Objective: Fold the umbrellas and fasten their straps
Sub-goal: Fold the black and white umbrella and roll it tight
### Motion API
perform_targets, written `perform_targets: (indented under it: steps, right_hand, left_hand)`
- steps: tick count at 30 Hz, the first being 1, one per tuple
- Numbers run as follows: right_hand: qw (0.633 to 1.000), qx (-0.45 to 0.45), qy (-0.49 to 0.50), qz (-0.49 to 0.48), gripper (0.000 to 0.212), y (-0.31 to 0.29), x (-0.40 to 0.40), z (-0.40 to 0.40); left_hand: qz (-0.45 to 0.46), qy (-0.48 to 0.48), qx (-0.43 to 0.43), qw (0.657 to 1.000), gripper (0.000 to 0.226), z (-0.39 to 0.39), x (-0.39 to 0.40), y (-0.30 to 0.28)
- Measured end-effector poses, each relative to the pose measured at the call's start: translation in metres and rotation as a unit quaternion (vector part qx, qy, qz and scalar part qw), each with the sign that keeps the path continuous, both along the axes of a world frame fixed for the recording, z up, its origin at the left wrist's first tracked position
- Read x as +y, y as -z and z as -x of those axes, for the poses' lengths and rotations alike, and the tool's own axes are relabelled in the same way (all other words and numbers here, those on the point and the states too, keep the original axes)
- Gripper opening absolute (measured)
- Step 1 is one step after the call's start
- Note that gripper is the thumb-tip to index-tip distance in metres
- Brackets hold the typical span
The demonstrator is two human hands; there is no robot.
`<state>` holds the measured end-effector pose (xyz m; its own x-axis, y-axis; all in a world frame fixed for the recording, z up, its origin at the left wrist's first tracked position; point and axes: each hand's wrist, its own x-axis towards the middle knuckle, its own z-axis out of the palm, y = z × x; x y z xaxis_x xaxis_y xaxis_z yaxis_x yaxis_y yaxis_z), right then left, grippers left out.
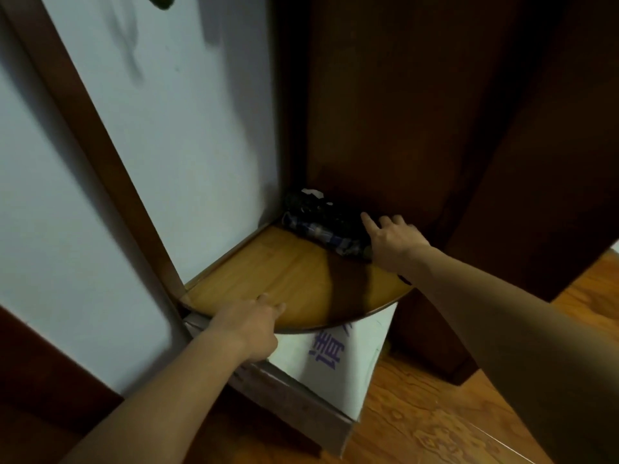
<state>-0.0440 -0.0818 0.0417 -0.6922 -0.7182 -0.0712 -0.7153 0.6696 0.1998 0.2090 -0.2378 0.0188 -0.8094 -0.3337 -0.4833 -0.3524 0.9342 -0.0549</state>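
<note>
Folded umbrellas lie bunched in the back corner of a rounded wooden shelf (268, 272): a dark one (321, 209) against the corner and a blue-and-white patterned one (321, 234) in front of it. My right hand (392, 239) reaches over them with fingers spread and straight, its fingertips at the dark umbrella's right end. My left hand (251, 323) rests on the shelf's front edge, fingers extended over the rim. Neither hand holds anything.
A pale wall (167, 145) stands left of the shelf and a dark wooden panel (385, 112) behind it. A white cardboard box (335, 363) with blue characters sits under the shelf. Wooden flooring (435, 423) spreads at lower right.
</note>
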Motion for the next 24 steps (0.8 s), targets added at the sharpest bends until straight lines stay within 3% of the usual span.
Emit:
perform_targets:
  steps: [4,8,12,16,20,24]
  right_hand:
    - [1.000,-0.029,0.001,0.011,0.045,-0.032,0.052,-0.045]
    - [0.999,-0.052,-0.010,-0.005,0.034,-0.061,0.155,-0.100]
    - [0.992,-0.094,0.082,0.005,0.034,-0.087,0.288,-0.152]
    - [0.971,-0.086,0.208,0.081,0.037,-0.099,0.443,-0.201]
    - [0.923,-0.050,0.337,0.181,0.035,-0.077,0.601,-0.269]
    - [0.834,-0.062,0.497,0.233,0.038,-0.019,0.730,-0.334]
  left_hand:
    - [0.010,-0.051,-0.029,0.998,0.066,-0.002,0.019,-0.010]
    - [0.024,-0.059,0.029,0.998,0.032,0.019,0.099,-0.039]
    - [-0.071,0.032,0.195,0.978,0.026,0.057,0.244,-0.072]
    - [-0.196,0.154,0.258,0.934,0.026,0.053,0.427,-0.102]
    - [-0.256,0.299,0.227,0.891,0.026,0.017,0.572,-0.099]
    - [-0.247,0.382,0.174,0.873,0.038,-0.004,0.663,-0.053]
